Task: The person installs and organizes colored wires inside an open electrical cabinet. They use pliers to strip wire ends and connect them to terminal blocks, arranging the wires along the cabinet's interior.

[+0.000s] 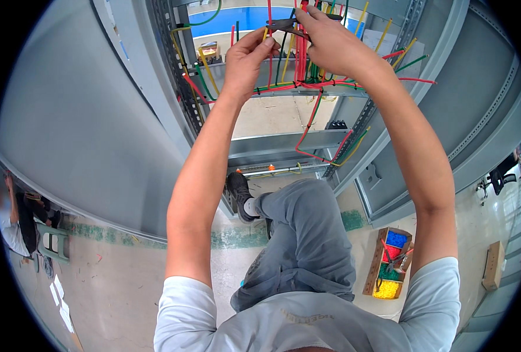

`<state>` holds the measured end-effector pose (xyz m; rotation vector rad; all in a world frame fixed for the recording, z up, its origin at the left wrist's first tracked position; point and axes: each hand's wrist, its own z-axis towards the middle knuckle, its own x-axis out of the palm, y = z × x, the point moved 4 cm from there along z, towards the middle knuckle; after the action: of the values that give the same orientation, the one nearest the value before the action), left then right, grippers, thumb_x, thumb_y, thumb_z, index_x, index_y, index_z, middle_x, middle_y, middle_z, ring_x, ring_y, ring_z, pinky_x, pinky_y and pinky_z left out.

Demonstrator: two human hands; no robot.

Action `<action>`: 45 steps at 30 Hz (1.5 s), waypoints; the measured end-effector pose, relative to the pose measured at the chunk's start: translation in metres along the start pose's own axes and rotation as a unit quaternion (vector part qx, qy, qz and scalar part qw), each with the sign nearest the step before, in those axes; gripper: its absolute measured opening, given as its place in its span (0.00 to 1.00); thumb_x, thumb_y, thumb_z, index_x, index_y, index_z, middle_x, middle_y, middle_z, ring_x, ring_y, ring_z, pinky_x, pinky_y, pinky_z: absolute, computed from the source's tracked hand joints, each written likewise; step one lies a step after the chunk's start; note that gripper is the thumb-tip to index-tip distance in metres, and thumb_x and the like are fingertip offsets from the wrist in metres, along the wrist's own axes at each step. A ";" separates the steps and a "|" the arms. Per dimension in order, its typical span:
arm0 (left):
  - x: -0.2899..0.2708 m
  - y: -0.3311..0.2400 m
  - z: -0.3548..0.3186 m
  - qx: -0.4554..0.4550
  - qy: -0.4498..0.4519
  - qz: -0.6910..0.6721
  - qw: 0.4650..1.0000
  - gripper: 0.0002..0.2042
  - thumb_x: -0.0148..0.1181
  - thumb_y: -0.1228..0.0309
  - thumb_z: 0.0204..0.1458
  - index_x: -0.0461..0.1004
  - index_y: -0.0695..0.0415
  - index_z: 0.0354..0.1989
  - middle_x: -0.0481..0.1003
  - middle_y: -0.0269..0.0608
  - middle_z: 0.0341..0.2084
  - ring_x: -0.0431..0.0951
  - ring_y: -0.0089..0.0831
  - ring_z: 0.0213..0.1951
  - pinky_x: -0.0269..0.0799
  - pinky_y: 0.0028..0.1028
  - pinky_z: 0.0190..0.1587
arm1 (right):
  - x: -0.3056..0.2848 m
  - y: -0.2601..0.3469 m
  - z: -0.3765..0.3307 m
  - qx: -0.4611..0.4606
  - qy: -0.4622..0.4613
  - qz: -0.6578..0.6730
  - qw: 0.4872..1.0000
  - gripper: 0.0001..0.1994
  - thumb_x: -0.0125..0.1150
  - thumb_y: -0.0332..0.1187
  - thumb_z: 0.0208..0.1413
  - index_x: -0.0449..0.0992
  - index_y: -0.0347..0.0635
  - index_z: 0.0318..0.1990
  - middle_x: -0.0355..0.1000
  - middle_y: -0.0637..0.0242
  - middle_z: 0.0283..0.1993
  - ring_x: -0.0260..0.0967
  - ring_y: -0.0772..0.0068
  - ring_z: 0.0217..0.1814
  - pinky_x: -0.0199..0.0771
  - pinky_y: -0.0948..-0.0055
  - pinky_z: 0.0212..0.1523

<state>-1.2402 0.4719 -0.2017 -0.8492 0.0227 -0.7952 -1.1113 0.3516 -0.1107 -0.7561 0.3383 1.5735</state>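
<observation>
Overhead, dark pliers (pixel 285 24), red wire bundle (pixel 301 53)

Both hands at wires (pixel 300 56) inside cabinet (pixel 389 146); box (pixel 389 264) right.

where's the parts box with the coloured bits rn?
Head view, lower right: the wooden box sits on the floor beside the person's right arm, below the grey cabinet.

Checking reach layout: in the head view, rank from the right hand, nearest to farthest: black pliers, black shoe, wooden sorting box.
1. Black pliers: gripped in the right hand, up in the cabinet wiring.
2. Black shoe: lower centre, at the cabinet base.
3. Wooden sorting box: floor, lower right.
</observation>
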 end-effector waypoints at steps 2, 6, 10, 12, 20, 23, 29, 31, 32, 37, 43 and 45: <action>-0.002 0.000 -0.001 0.001 -0.003 0.003 1.000 0.17 0.63 0.72 0.61 0.76 0.64 0.57 0.82 0.41 0.38 0.80 0.26 0.39 0.76 0.26 0.47 | -0.001 0.005 0.001 -0.006 -0.022 -0.010 1.000 0.17 0.60 0.25 0.52 0.73 0.29 0.50 0.76 0.47 0.49 0.75 0.46 0.46 0.76 0.56 0.44; -0.002 0.002 0.000 -0.002 0.014 0.012 1.000 0.17 0.63 0.67 0.63 0.76 0.60 0.57 0.81 0.38 0.40 0.80 0.27 0.42 0.74 0.28 0.50 | 0.000 0.012 0.001 0.020 0.065 -0.026 0.997 0.27 0.54 0.20 0.49 0.64 0.31 0.61 0.69 0.42 0.58 0.73 0.42 0.53 0.75 0.53 0.52; -0.003 0.005 0.000 -0.001 0.013 -0.001 1.000 0.17 0.63 0.67 0.62 0.76 0.60 0.57 0.81 0.38 0.40 0.80 0.26 0.42 0.73 0.28 0.50 | 0.004 0.008 0.003 0.040 0.105 -0.017 0.994 0.30 0.53 0.17 0.48 0.63 0.32 0.63 0.70 0.43 0.55 0.72 0.39 0.51 0.74 0.50 0.52; -0.002 0.005 0.000 -0.002 0.018 -0.003 1.000 0.17 0.63 0.67 0.62 0.76 0.60 0.57 0.81 0.37 0.40 0.80 0.26 0.42 0.73 0.28 0.50 | 0.004 0.004 0.002 0.001 0.064 -0.042 0.997 0.22 0.58 0.21 0.50 0.68 0.32 0.55 0.72 0.45 0.48 0.75 0.41 0.47 0.77 0.50 0.48; -0.004 0.005 -0.001 -0.002 0.009 0.007 1.000 0.17 0.63 0.69 0.62 0.76 0.60 0.58 0.81 0.37 0.40 0.80 0.26 0.42 0.75 0.28 0.50 | -0.025 0.027 0.011 -0.002 0.062 -0.146 0.987 0.15 0.60 0.30 0.53 0.74 0.31 0.46 0.75 0.47 0.47 0.72 0.45 0.54 0.74 0.55 0.51; -0.003 0.007 0.001 0.004 0.008 -0.001 1.000 0.17 0.63 0.70 0.62 0.76 0.60 0.58 0.81 0.37 0.40 0.80 0.26 0.42 0.75 0.28 0.50 | -0.027 0.025 0.013 -0.051 0.000 -0.177 0.983 0.13 0.60 0.33 0.54 0.75 0.34 0.43 0.76 0.50 0.45 0.73 0.46 0.52 0.73 0.53 0.49; -0.002 0.005 0.001 0.020 0.002 -0.001 1.000 0.16 0.61 0.72 0.62 0.77 0.62 0.57 0.81 0.40 0.37 0.80 0.25 0.38 0.75 0.25 0.46 | -0.012 -0.002 0.023 -0.015 0.085 -0.081 0.993 0.11 0.60 0.35 0.55 0.76 0.37 0.41 0.77 0.47 0.35 0.75 0.38 0.40 0.73 0.46 0.41; 0.002 0.005 0.002 0.022 0.003 0.004 1.000 0.16 0.61 0.71 0.63 0.77 0.62 0.57 0.82 0.40 0.38 0.80 0.25 0.39 0.75 0.25 0.47 | -0.013 -0.007 0.024 -0.023 0.086 -0.059 0.994 0.11 0.59 0.34 0.55 0.77 0.38 0.42 0.76 0.45 0.32 0.74 0.35 0.36 0.73 0.44 0.39; 0.002 0.004 0.002 0.016 0.003 0.010 1.000 0.15 0.60 0.71 0.63 0.77 0.62 0.57 0.82 0.41 0.38 0.80 0.25 0.40 0.75 0.25 0.48 | -0.015 -0.010 0.023 0.007 0.060 -0.031 0.998 0.10 0.60 0.34 0.55 0.77 0.39 0.41 0.76 0.46 0.33 0.74 0.36 0.37 0.73 0.45 0.39; 0.001 0.001 0.001 0.018 0.023 0.049 0.998 0.16 0.58 0.72 0.64 0.75 0.62 0.58 0.82 0.43 0.42 0.82 0.27 0.44 0.74 0.25 0.53 | -0.035 -0.022 -0.006 0.092 -0.013 0.206 0.974 0.13 0.58 0.38 0.64 0.73 0.34 0.41 0.72 0.63 0.30 0.72 0.70 0.33 0.69 0.69 0.35; 0.018 -0.006 -0.011 0.053 -0.020 0.127 0.990 0.17 0.58 0.73 0.63 0.73 0.66 0.58 0.79 0.46 0.51 0.78 0.32 0.55 0.72 0.31 0.59 | 0.020 -0.028 -0.143 0.277 0.150 0.432 0.845 0.25 0.50 0.55 0.67 0.73 0.41 0.31 0.72 0.69 0.25 0.69 0.78 0.31 0.67 0.71 0.32; 0.025 -0.016 -0.031 0.166 -0.049 0.241 0.955 0.17 0.60 0.74 0.61 0.74 0.64 0.57 0.77 0.49 0.54 0.77 0.38 0.57 0.70 0.32 0.60 | 0.032 -0.032 -0.174 0.304 0.196 0.340 0.868 0.28 0.49 0.57 0.67 0.75 0.37 0.34 0.74 0.63 0.25 0.72 0.66 0.30 0.70 0.64 0.35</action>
<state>-1.2422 0.4291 -0.2051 -0.5277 0.0075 -0.2829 -1.0340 0.2741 -0.2526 -0.4579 1.4586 1.7870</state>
